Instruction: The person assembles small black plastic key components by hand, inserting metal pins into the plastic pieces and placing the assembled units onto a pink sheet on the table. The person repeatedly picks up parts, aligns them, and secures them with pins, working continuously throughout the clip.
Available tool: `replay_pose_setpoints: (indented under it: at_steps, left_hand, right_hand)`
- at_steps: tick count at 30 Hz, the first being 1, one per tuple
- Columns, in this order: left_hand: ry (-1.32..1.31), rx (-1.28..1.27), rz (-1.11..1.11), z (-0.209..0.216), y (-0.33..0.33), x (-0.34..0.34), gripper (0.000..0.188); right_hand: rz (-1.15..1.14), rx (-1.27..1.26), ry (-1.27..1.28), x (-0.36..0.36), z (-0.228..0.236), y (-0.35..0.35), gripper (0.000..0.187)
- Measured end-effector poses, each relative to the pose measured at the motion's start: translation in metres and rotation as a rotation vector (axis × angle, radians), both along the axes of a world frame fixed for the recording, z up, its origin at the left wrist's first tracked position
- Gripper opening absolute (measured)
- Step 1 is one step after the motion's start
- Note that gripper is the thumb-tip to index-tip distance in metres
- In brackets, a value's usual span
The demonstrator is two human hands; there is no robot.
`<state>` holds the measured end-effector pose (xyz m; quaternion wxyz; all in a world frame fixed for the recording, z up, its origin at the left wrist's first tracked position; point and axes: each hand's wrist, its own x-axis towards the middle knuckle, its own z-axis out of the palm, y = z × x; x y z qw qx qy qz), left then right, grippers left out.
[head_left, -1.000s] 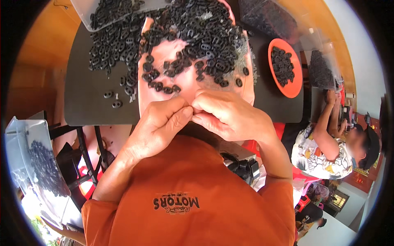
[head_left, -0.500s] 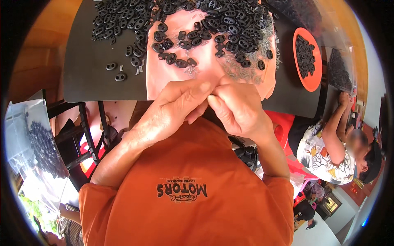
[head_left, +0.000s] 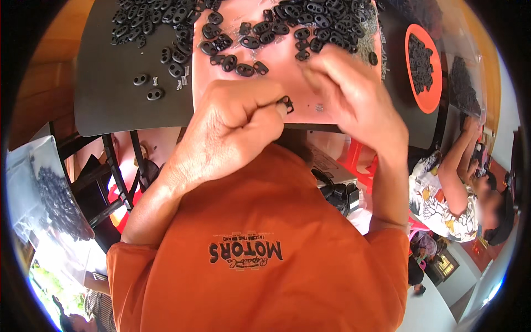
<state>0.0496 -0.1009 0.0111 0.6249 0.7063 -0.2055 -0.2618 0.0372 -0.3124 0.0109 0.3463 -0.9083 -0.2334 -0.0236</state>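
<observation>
A small black plastic cord-lock piece (head_left: 287,103) is at the tips of the left hand (head_left: 232,122), pinched between thumb and curled forefinger and poking out on their right side, above the near edge of the pink sheet (head_left: 207,74). Its long axis appears to run roughly toward and away from the body, though the fingers cover part of it. The right hand (head_left: 357,94) stands to the right of this piece and a little farther from the body, apart from it, with a gap between the two hands. Its fingers are bent and blurred, so I cannot tell whether they are parted or hold anything. A small metal spring (head_left: 319,108) lies on the sheet to the right of the held piece, close to the right hand. Beyond that hand's fingertips is a heap of black two-hole cord-lock parts (head_left: 326,22), which the right hand is nearer to than the left. Farther right, an orange plate (head_left: 426,104) of black parts sits on the dark surface (head_left: 121,116); on the far left, two loose cord-lock parts (head_left: 155,94) lie past the left hand.
</observation>
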Motion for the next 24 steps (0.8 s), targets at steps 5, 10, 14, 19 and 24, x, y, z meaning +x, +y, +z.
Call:
replay_pose_setpoints:
  at_steps: [5, 10, 14, 19, 24]
  left_hand:
    - [-0.013, -0.056, 0.006, -0.009, -0.004, 0.003, 0.020]
    - [-0.079, -0.016, 0.019, -0.017, -0.006, -0.001, 0.016]
    - [-0.112, 0.000, 0.009, -0.018, -0.006, 0.000, 0.012]
    - [-0.079, -0.010, 0.001, -0.022, -0.005, 0.000, 0.011]
    - [0.003, -0.007, 0.006, -0.019, -0.004, 0.000, 0.012]
  right_hand:
    - [0.050, -0.409, -0.173, 0.031, 0.003, -0.008, 0.009]
    - [0.090, -0.493, -0.091, 0.055, 0.017, -0.002, 0.009]
    - [0.121, -0.383, -0.099, 0.052, 0.021, -0.014, 0.006]
    - [0.116, -0.442, -0.011, 0.039, 0.029, -0.015, 0.006]
    - [0.084, -0.651, 0.086, 0.034, 0.043, -0.007, 0.005]
